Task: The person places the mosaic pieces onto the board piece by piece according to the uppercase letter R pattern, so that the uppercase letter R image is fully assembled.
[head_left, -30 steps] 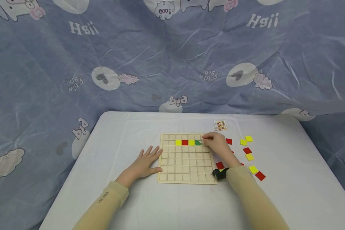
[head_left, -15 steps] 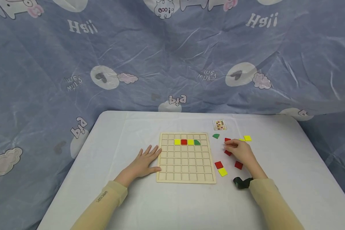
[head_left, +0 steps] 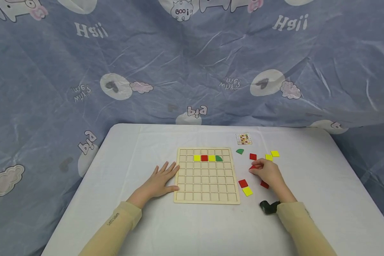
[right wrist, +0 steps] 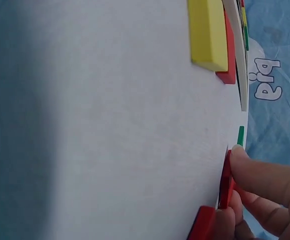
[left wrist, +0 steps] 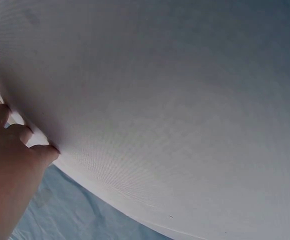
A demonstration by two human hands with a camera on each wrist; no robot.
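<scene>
My left hand (head_left: 158, 183) lies with spread, straight fingers on the table, fingertips and thumb at the left edge of a wooden grid board (head_left: 208, 185). In the left wrist view, its fingers (left wrist: 20, 132) touch that edge. Right of the board, my right hand (head_left: 269, 174) pinches a red square tile (head_left: 252, 167) between thumb and fingers. The right wrist view shows this red tile (right wrist: 226, 180) tipped up on edge. One board row carries a yellow tile (head_left: 197, 158), a red tile (head_left: 204, 158), another yellow tile (head_left: 212, 158) and a green quarter-round tile (head_left: 219, 158).
Loose around my right hand lie a green quarter-round piece (head_left: 240, 151), red squares (head_left: 253, 156) and yellow squares (head_left: 275, 153). Nearer me are a red square (head_left: 243, 183) and a yellow square (head_left: 248, 191). A printed pattern card (head_left: 244, 138) lies behind the board.
My right hand has left the board's upper right corner, moved right to the loose tiles, and now pinches a red tile. The left hand has stayed at the board's edge.
</scene>
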